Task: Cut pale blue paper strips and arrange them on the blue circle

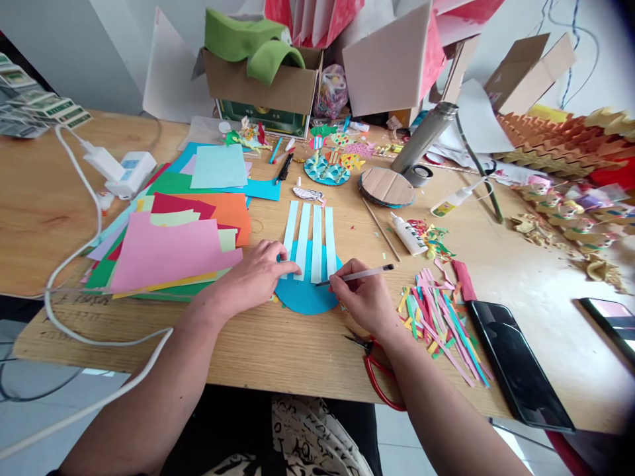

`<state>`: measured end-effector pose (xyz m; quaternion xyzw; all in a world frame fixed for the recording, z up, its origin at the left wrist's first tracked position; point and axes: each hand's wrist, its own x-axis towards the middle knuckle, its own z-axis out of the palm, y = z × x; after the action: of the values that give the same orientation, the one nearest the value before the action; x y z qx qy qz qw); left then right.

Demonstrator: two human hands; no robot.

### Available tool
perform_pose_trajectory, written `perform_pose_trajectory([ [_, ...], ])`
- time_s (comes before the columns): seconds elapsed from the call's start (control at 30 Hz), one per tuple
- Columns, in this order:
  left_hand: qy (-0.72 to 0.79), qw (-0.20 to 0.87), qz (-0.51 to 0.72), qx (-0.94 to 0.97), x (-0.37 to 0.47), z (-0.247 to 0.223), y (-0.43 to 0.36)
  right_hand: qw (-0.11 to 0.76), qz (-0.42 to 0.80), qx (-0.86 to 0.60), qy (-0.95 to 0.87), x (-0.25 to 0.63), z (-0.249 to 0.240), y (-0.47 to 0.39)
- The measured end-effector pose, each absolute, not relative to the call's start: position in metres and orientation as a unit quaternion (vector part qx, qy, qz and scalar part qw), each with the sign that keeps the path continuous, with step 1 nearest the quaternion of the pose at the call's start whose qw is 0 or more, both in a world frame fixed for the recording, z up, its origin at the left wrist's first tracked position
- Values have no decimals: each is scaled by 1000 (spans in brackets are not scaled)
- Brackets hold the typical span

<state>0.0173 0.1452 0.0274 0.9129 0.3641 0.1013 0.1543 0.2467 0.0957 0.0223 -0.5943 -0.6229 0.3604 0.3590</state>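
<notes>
A round blue paper disc (308,303) lies on the table in front of me. Several pale blue paper strips (303,231) lie side by side, their near ends on the disc and their far ends beyond it. My left hand (265,268) rests at the disc's left edge, thumb stretched onto a strip and the other fingers partly curled, with nothing held. Between the fingers of my right hand (364,297) is a white pen (370,272), its dark tip low beside the strips' near ends. Red-handled scissors (378,377) lie partly under my right forearm.
Stacked coloured paper (166,254) lies left. Cut paper strips (446,317), a glue bottle (409,234) and a black phone (516,363) are right. A round cardboard piece (387,187), a steel flask (424,139) and a paper fish model (327,168) stand behind. A white cable (74,330) crosses left.
</notes>
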Motion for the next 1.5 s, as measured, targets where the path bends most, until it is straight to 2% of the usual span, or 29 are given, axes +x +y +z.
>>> perform_pose_trajectory([
  [0.37,366,151,102,913,17,28,144,429,391,-589,-562,260,42,94],
  [0.6,369,155,93,912,17,29,145,390,385,-603,-579,273,42,85],
  [0.83,364,159,96,913,16,26,146,403,371,-613,-570,269,24,87],
  [1.5,363,163,104,911,16,25,146,392,355,-627,-572,271,22,88],
])
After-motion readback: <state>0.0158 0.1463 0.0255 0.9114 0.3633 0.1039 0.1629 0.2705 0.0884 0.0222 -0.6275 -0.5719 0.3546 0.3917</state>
